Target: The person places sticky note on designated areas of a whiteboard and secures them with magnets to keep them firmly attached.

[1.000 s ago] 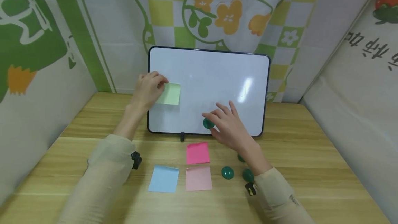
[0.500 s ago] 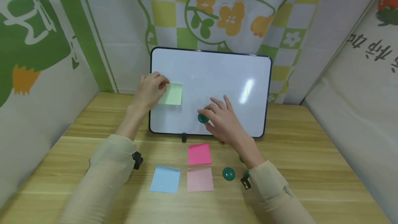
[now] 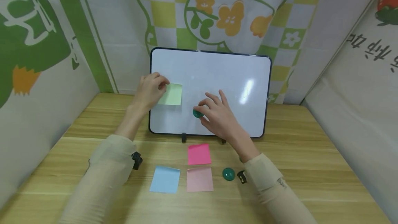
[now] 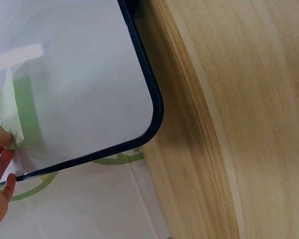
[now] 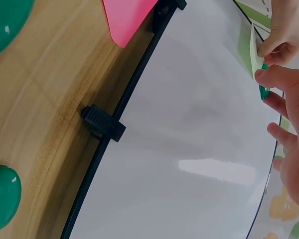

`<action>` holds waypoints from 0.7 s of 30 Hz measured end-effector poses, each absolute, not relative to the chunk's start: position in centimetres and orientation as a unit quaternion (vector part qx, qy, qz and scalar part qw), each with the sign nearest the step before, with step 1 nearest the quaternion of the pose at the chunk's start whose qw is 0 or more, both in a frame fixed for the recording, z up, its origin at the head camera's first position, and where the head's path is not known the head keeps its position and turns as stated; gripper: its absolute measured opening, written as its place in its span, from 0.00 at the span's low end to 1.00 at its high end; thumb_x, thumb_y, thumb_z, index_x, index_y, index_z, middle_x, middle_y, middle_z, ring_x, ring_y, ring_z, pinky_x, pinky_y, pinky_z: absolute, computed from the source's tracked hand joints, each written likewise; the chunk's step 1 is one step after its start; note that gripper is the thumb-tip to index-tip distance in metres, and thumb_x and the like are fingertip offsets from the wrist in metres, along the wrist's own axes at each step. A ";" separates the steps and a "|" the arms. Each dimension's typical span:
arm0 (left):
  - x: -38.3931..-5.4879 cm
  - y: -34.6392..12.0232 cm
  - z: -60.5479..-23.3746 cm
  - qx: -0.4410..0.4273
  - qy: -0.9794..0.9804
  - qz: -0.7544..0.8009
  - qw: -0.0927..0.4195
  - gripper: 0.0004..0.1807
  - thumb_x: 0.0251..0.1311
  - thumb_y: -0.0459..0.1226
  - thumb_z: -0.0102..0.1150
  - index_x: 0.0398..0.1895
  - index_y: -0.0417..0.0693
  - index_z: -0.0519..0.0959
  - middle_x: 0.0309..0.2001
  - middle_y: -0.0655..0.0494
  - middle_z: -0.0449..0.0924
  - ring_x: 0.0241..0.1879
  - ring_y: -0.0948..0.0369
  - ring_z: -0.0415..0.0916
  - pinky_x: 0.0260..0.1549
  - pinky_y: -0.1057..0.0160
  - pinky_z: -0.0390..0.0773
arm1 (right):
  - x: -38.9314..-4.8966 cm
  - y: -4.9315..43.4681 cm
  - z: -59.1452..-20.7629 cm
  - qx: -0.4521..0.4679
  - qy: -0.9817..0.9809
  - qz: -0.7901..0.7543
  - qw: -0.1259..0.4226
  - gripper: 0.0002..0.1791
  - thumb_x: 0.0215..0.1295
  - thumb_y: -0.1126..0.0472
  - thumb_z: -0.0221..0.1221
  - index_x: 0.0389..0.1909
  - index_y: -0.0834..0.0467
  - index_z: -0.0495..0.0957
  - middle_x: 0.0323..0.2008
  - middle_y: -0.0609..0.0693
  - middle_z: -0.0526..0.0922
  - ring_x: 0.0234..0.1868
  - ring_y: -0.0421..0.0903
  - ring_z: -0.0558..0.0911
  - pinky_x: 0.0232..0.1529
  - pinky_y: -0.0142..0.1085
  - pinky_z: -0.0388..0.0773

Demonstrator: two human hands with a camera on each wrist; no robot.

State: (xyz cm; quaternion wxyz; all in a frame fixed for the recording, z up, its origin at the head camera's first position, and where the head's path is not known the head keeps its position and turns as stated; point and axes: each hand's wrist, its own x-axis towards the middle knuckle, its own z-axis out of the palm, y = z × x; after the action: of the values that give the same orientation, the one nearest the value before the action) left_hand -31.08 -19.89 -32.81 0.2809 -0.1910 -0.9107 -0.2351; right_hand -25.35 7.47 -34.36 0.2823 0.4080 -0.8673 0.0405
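A light green sticky note (image 3: 172, 94) stands out a little from the left part of the whiteboard (image 3: 230, 75). My left hand (image 3: 150, 90) pinches its left side between thumb and fingers; the left wrist view shows the note (image 4: 11, 112) tilted off the board. Lower and to the right, my right hand (image 3: 219, 117) holds a round green magnet (image 3: 197, 113) between thumb and index finger, other fingers spread. Seen from the right wrist, this magnet (image 5: 264, 88) is edge-on, held by the right hand (image 5: 294, 114) in front of the board.
On the wooden table lie a hot pink note (image 3: 199, 154), a pale pink note (image 3: 200, 179) and a blue note (image 3: 165, 179). Another green magnet (image 3: 228, 174) rests to their right. Black clip feet (image 3: 183, 138) support the board's lower edge. A patterned cloth (image 3: 168, 13) hangs behind.
My right hand has moved left and up across the whiteboard with the green magnet, closer to the light green note. My left hand keeps its hold on the note.
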 end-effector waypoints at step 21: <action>-31.4 -19.8 -33.0 -0.193 -0.908 -0.226 0.294 0.07 0.59 0.26 0.62 0.39 0.38 0.84 0.38 0.45 0.82 0.40 0.49 0.76 0.45 0.51 0.66 | -27.6 4.7 -33.4 0.405 -0.856 0.005 0.322 0.16 0.60 0.59 0.68 0.50 0.47 0.83 0.49 0.47 0.82 0.67 0.56 0.71 0.73 0.63 0.54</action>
State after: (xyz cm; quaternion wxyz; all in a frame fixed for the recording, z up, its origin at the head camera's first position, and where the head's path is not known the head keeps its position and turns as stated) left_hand -31.35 -19.76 -33.00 0.2945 -0.1930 -0.9083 -0.2261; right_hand -27.56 4.71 -33.40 0.3219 0.4049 -0.8558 0.0053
